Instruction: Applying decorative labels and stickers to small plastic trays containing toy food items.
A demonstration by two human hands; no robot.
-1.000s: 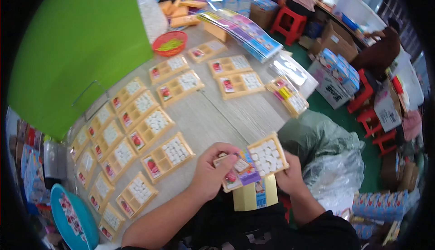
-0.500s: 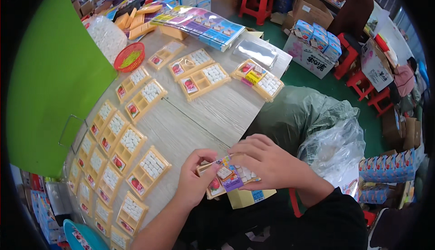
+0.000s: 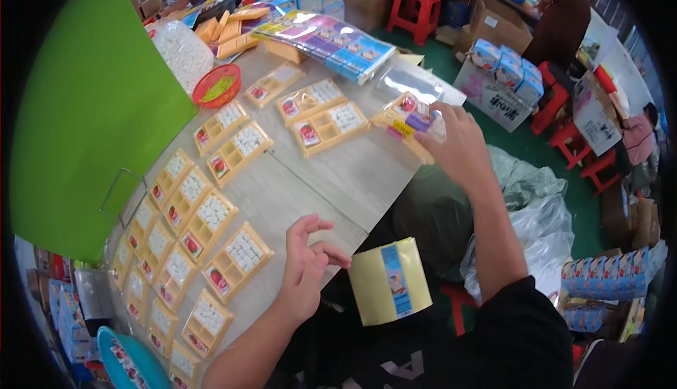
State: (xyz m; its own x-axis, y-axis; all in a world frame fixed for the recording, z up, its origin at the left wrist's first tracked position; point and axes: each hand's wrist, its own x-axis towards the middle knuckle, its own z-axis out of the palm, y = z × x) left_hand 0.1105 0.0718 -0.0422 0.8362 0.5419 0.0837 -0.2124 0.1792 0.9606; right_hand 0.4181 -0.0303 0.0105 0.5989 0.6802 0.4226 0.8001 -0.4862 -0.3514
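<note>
At the table's right edge, my right hand point(image 3: 460, 142) grips a small cream-coloured tray point(image 3: 417, 117) with a purple label across it. It is over or on another tray point(image 3: 386, 120) that carries a yellow-and-pink label; my fingers hide part of both. Nothing is in my left hand point(image 3: 305, 276), whose fingers are apart near the table's front edge. Its fingertips are next to a pale yellow sheet point(image 3: 367, 287) with a blue printed strip point(image 3: 397, 287), which is at my lap. Two trays point(image 3: 331, 127) with white pieces and a strawberry picture lie left of my right hand.
Several similar trays point(image 3: 211, 213) stand in rows on the left of the grey table point(image 3: 310, 192). Behind them are a red basket point(image 3: 236, 93), a bag of white pieces point(image 3: 185, 54) and printed sheets point(image 3: 331, 40). A green panel point(image 3: 84, 121) borders the left. Plastic bags point(image 3: 525, 227) are at the right.
My right hand has carried the purple-labelled tray from in front of me to the tray at the table's right edge. My left hand has let go of it, uncovering the yellow sheet.
</note>
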